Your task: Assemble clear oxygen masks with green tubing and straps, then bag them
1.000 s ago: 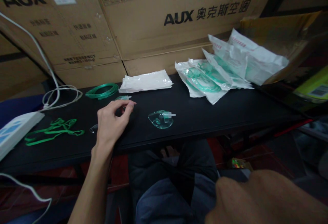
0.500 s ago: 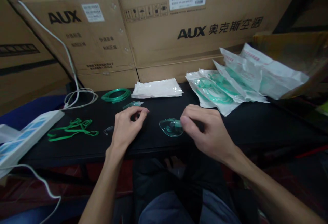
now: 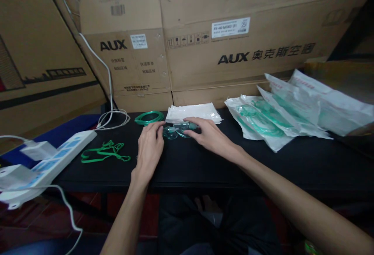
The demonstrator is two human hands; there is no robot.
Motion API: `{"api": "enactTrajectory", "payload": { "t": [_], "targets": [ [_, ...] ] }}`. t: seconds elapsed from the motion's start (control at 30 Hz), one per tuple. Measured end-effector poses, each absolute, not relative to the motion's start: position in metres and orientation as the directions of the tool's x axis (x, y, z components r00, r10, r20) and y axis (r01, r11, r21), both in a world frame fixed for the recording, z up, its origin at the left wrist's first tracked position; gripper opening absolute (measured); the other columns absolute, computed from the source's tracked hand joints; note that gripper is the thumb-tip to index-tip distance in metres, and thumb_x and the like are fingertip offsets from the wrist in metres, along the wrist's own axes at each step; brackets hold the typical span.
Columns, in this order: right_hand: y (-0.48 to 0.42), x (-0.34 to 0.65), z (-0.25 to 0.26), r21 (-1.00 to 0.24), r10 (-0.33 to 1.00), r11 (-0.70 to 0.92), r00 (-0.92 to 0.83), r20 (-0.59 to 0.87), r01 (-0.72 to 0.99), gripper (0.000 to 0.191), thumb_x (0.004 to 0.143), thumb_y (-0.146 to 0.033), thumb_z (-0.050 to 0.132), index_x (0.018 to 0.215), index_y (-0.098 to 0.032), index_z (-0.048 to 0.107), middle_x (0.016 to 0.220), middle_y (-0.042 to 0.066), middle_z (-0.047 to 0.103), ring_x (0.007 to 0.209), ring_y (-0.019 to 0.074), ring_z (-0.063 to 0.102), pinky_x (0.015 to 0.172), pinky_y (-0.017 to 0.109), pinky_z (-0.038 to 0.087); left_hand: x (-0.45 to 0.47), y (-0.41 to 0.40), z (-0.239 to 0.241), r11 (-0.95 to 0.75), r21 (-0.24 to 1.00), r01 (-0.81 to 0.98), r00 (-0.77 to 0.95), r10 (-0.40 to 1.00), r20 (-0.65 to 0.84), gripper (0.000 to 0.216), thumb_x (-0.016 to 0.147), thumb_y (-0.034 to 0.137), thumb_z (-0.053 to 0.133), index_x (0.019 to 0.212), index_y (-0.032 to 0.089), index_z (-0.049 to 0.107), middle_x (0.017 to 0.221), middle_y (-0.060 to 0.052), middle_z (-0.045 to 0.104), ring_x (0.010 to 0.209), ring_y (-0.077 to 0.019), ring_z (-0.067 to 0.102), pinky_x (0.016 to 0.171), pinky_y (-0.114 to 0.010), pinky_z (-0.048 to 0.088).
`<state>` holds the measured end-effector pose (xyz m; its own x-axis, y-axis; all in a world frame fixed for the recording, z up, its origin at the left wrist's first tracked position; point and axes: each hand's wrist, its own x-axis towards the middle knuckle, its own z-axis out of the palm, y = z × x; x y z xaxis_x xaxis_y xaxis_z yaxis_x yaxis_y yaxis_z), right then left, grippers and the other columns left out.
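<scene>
My right hand reaches in from the right with thumb and fingers around the green connector end of a clear green-tinted oxygen mask. Left of the mask, and against it, is another clear green-tinted plastic part; its exact kind is hard to make out. My left hand is closed, fingers bent and thumb near the forefinger, at the left edge of that part. What its fingertips hold, if anything, is hidden. Close beyond both hands lie a coil of green tubing and a white packet.
A tangled green elastic strap lies left on the black table. Farther left are a white power strip and a looped white cable. Sealed packs of green tubing lean at right. Cardboard boxes wall the back.
My right hand has carried the mask away from me and left, up against the other clear part. My left hand has shifted left and slightly farther out. The view has turned up and left.
</scene>
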<state>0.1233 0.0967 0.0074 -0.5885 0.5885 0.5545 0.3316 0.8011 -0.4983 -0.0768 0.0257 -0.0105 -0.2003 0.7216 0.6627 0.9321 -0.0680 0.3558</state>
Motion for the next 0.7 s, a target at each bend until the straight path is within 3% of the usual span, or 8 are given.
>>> {"api": "enactTrajectory", "payload": {
  "t": [0.23, 0.57, 0.63, 0.7],
  "targets": [
    [0.118, 0.081, -0.010, -0.530, 0.554, 0.804, -0.666, 0.500, 0.270, 0.033, 0.091, -0.020, 0.069, 0.124, -0.022, 0.068, 0.116, 0.010, 0.075, 0.113, 0.0279, 0.069, 0.099, 0.042, 0.051, -0.081, 0.037, -0.009, -0.014, 0.494, 0.869, -0.274, 0.818, 0.506, 0.039, 0.099, 0.010, 0.043, 0.133, 0.019, 0.060, 0.118, -0.008, 0.076, 0.113, -0.0288, 0.070, 0.100, -0.045, 0.053],
    [0.098, 0.088, -0.004, -0.510, 0.550, 0.818, -0.620, 0.560, 0.264, 0.051, 0.087, -0.024, 0.074, 0.136, -0.019, 0.059, 0.131, 0.014, 0.068, 0.124, 0.0279, 0.062, 0.107, 0.044, 0.047, -0.086, 0.034, -0.013, -0.110, 0.512, 0.852, -0.260, 0.760, 0.596, 0.038, 0.098, 0.011, 0.040, 0.127, 0.016, 0.063, 0.131, -0.013, 0.069, 0.123, -0.0266, 0.065, 0.107, -0.044, 0.049],
    [0.071, 0.114, 0.006, -0.529, 0.579, 0.806, -0.538, 0.613, 0.265, 0.034, 0.094, -0.027, 0.065, 0.126, -0.019, 0.065, 0.126, 0.014, 0.069, 0.119, 0.0265, 0.064, 0.105, 0.043, 0.048, -0.083, 0.025, -0.005, -0.163, 0.504, 0.848, -0.257, 0.706, 0.660, 0.034, 0.100, 0.016, 0.041, 0.126, 0.017, 0.064, 0.131, -0.012, 0.068, 0.123, -0.0258, 0.063, 0.109, -0.044, 0.047],
    [0.033, 0.151, 0.009, -0.596, 0.629, 0.769, -0.443, 0.638, 0.233, 0.016, 0.097, -0.030, 0.059, 0.099, -0.020, 0.071, 0.103, 0.009, 0.074, 0.098, 0.0233, 0.070, 0.093, 0.037, 0.053, -0.073, 0.007, 0.001, -0.234, 0.497, 0.836, -0.254, 0.638, 0.727, 0.029, 0.101, 0.024, 0.045, 0.123, 0.019, 0.065, 0.127, -0.010, 0.069, 0.120, -0.0249, 0.064, 0.108, -0.043, 0.047]
  ]
}}
